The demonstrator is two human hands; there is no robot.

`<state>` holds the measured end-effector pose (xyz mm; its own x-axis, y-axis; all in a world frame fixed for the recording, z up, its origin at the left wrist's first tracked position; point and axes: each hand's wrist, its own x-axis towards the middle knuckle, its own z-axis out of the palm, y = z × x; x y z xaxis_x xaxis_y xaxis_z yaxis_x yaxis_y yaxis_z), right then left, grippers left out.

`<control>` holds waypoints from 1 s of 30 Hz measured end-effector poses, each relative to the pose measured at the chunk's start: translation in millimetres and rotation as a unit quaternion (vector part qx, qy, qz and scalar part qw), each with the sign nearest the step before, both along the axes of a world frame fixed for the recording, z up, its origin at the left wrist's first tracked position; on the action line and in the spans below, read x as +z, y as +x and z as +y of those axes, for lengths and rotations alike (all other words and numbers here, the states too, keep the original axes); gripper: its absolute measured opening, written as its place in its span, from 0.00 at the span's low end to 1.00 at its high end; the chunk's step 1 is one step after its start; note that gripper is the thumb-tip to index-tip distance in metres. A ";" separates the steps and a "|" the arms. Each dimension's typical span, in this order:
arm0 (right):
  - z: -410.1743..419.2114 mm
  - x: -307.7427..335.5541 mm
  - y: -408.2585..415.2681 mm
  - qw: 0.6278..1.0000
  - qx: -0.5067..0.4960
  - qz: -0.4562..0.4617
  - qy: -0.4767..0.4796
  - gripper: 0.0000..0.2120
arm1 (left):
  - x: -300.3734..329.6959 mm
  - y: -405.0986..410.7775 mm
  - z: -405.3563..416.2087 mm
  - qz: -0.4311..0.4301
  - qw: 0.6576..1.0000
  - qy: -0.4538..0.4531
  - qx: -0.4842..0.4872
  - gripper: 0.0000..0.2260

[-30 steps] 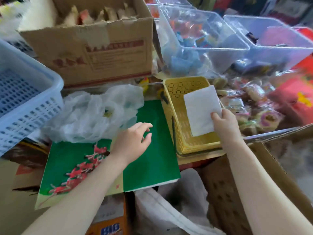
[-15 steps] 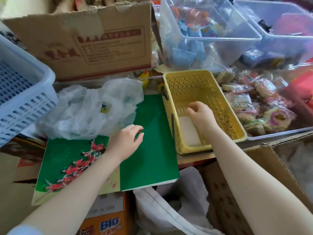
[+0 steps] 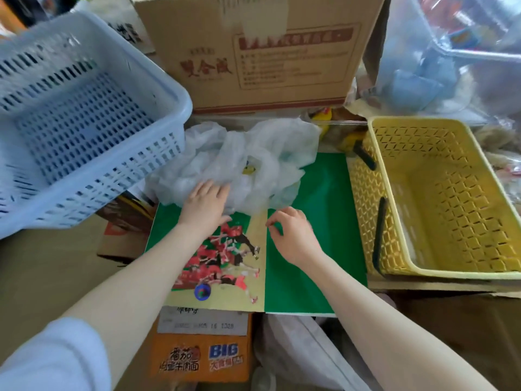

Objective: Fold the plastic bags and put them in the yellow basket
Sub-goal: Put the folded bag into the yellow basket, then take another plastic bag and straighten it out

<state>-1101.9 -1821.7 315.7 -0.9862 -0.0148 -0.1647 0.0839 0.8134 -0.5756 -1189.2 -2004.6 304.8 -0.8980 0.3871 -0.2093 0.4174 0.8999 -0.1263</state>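
Both hands are seen low in the view, above a green printed board [image 3: 315, 235] which serves as the working surface; the right hand [image 3: 290, 235] hovers over the board with its fingers loosely curled and nothing is held in it; the left hand [image 3: 205, 207] is laid with fairly straight fingers on the near edge of the pile of crumpled plastic bags [image 3: 239, 165], and whether the film is already pinched cannot be told. The pile is found at the far end of the board, partly on it, between the blue basket [image 3: 84, 122] on the left and the yellow basket [image 3: 439, 198] on the right; the yellow basket stands just beside the board's right edge, and something pale seems to lie at its bottom, but this is too blurred to be named. Behind the pile a cardboard box [image 3: 267, 52] is placed. The step in hand is judged to be the taking of a next bag; only one bag should be separated, drawn onto the free green area and flattened so the air is pushed out; the film is thin and slippery, so each fold should be pressed down before the next one is made.
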 end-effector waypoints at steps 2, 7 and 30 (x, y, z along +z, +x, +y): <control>-3.2 -4.3 -1.7 1.000 -0.024 0.008 0.008 0.11 | -12.4 6.4 -3.2 -0.002 1.000 0.003 -0.017 0.24; -15.7 0.9 -8.3 0.997 0.021 0.078 0.003 0.29 | -7.9 31.6 -14.4 0.006 0.972 0.218 -0.085 0.09; -87.8 -4.4 63.2 0.920 -0.286 -0.035 -0.266 0.16 | 55.7 127.6 -122.3 -0.402 0.610 0.641 0.235 0.13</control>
